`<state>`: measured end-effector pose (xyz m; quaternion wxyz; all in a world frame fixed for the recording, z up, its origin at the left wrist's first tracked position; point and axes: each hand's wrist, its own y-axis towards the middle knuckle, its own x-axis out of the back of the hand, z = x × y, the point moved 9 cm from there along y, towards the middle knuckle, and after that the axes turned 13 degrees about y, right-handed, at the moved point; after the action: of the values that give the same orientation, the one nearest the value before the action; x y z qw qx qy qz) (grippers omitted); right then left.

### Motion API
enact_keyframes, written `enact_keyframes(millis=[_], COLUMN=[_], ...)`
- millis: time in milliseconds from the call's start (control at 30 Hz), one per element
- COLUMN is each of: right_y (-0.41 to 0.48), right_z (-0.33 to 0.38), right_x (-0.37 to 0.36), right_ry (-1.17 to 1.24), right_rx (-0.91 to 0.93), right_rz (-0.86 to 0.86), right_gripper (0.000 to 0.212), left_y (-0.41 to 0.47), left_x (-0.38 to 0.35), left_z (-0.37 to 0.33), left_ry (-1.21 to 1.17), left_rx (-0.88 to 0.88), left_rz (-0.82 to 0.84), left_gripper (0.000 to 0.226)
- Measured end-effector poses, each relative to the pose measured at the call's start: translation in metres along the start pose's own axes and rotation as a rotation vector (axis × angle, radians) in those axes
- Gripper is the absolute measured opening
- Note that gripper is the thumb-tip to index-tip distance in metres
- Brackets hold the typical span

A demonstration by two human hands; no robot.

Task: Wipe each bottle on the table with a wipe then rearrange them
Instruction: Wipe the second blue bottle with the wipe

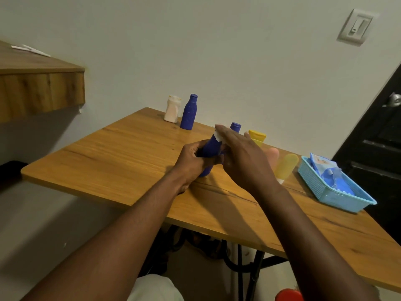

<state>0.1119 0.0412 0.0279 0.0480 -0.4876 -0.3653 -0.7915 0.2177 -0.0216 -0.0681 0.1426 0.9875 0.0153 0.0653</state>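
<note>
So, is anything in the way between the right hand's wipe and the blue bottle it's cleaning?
Nothing visible. The right hand presses the wipe straight onto the neck of the held blue bottle, which the left hand grips lower down. The second blue bottle and the yellow bottle stand behind them, not between.

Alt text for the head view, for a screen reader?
A left hand grips a blue bottle at a wooden table while the right hand presses a white wipe on its neck. Other bottles and a blue basket sit nearby.
</note>
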Motion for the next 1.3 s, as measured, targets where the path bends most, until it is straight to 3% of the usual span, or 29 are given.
enact_keyframes(millis=[233, 433, 600, 667, 767, 900, 1100, 1300], right_y=[-0.008, -0.001, -0.003, -0.002, 0.005, 0.008, -0.007, -0.016], right_z=[0.006, 0.002, 0.007, 0.007, 0.007, 0.008, 0.010, -0.029], right_x=[0.011, -0.005, 0.010, 0.017, 0.009, -0.001, 0.019, 0.038], right_ry=[0.017, 0.000, 0.003, 0.019, 0.014, 0.008, 0.084, 0.375], right_rx=[0.093, 0.029, 0.071, 0.056, 0.024, 0.052, 0.206, 0.034], right_rz=[-0.139, 0.005, -0.076, -0.111, -0.056, -0.004, -0.278, -0.569], right_gripper=[0.041, 0.059, 0.044, 0.039, 0.046, 0.053, 0.028, 0.025], left_y=[0.000, 0.001, 0.000, 0.002, 0.004, 0.004, 0.004, 0.009], left_x=[0.000, 0.000, -0.002, -0.003, -0.002, 0.001, -0.001, -0.002], left_z=[0.000, 0.000, -0.001, -0.001, 0.003, 0.007, 0.006, 0.011], left_ry=[0.016, 0.009, 0.001, 0.003, 0.018, -0.011, -0.037, -0.030], left_rx=[-0.003, -0.006, -0.018, -0.018, -0.003, 0.030, 0.013, 0.043], left_rz=[-0.007, -0.003, 0.011, 0.014, 0.010, -0.005, -0.001, 0.001], left_gripper=[0.040, 0.039, 0.056, 0.050, 0.040, 0.045, 0.047, 0.052])
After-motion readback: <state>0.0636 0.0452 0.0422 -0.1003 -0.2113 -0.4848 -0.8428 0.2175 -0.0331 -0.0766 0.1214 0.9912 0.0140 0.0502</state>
